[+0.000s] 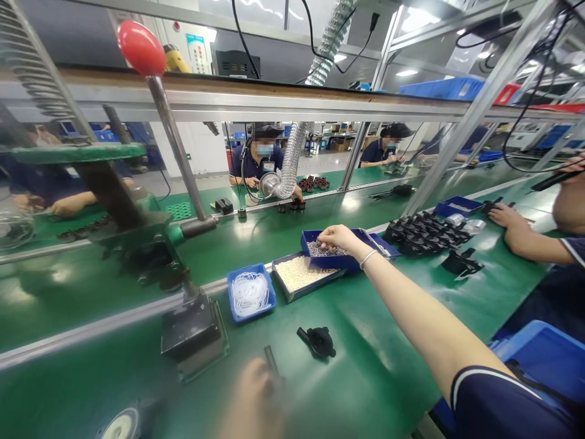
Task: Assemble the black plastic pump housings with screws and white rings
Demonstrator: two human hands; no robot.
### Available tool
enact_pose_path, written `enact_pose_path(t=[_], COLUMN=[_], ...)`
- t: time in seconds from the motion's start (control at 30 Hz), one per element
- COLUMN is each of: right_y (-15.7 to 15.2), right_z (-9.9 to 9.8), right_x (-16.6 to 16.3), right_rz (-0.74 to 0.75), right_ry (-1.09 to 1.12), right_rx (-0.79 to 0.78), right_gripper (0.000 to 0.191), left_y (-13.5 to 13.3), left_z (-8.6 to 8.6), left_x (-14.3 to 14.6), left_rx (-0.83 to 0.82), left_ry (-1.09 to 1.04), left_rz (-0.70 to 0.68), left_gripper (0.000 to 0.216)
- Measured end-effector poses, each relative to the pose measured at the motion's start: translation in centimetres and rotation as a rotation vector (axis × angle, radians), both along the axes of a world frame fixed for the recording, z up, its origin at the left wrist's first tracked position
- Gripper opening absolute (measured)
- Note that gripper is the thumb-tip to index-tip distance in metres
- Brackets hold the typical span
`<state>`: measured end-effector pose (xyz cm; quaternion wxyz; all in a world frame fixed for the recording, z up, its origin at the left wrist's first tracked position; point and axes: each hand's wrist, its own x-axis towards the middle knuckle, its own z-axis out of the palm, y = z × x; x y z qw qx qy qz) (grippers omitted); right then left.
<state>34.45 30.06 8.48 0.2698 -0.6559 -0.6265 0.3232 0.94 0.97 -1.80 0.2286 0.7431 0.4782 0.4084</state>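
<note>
Right hand: I had it dipped into the blue bin, fingertips drawn together among small metal pieces; from my end I couldn't tell whether it pinched one.
Left hand: low on my feed it was a blur beside a dark stick-like piece; I couldn't make out whether the fingers were spread or wrapped around it.
Black part: this lay by itself on the green table, between my two hands and nearer the left.
Cream pellets: these filled a shallow tray whose edge the blue bin overlapped.
White loops: I saw them coiled in a small blue box, just left of the tray.
Lever press: it stood to my left, its red knob raised high.
Dark pile: black pieces were heaped right of the bin, near a co-worker's hand.
Opposite side: a masked co-worker sat facing me.
</note>
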Motion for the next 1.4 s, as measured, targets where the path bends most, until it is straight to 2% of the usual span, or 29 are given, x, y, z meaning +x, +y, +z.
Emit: enact_pose_path(t=[0.17,0.23,0.33,0.47,0.53,0.63,0.73,0.83,0.93,1.0,1.1,1.23,1.3,1.4], right_y=[-2.4,-4.6,-8.9,-14.5,-16.4,-18.3,-19.3,-19.7,-19.8,-19.8,-19.8,-20.0,-20.0,-19.6], right_z=[2.3,3.3,4.0,3.0,2.0,0.7,0.1,-0.2,-0.7,-1.2,-1.9,-2.1,-2.0,-1.8], right_x=[-1.8,-3.5,-6.8,-11.7,-13.9,-16.6,-18.4,-19.1,-19.3,-19.3,-19.4,-19.7,-19.7,-19.0], right_rz=[0.018,0.081,0.221,0.459,0.557,0.616,0.637,0.655,0.659,0.651,0.624,0.577,0.571,0.542], right_ry=[0.229,0.316,0.409,0.491,0.514,0.444,0.275,0.136,0.109,0.138,0.223,0.407,0.502,0.607], right_rx=[0.099,0.120,0.091,-0.036,-0.089,-0.057,0.124,0.303,0.347,0.320,0.252,0.064,-0.046,-0.115], right_gripper=[0.028,0.034,0.041,0.036,0.031,0.019,0.006,0.011,0.011,0.010,0.008,0.005,0.011,0.023], left_y=[0.2,0.4,0.7,1.4,2.1,3.3,4.4,4.8,4.7,4.6,4.6,4.8,4.6,3.7], left_z=[0.8,0.7,0.2,0.6,1.8,4.0,5.6,6.1,6.1,5.9,5.2,4.6,4.8,5.6], left_x=[0.4,-0.3,-1.6,-2.4,-2.2,-1.6,-1.5,-1.8,-2.2,-2.3,-2.3,-2.2,-2.4,-3.0], left_rx=[0.020,0.056,0.147,0.223,0.154,0.020,-0.046,-0.099,-0.099,-0.037,0.152,0.376,0.365,0.142], left_ry=[0.006,0.020,0.024,-0.091,-0.203,-0.335,-0.382,-0.451,-0.407,-0.301,-0.115,0.051,0.046,-0.063], left_rz=[-0.015,-0.072,-0.113,0.108,0.180,0.168,0.176,0.190,0.217,0.252,0.267,0.260,0.286,0.353], left_gripper=[0.040,0.038,0.045,0.041,0.035,0.028,0.013,0.008,0.008,0.010,0.009,0.009,0.009,0.014])
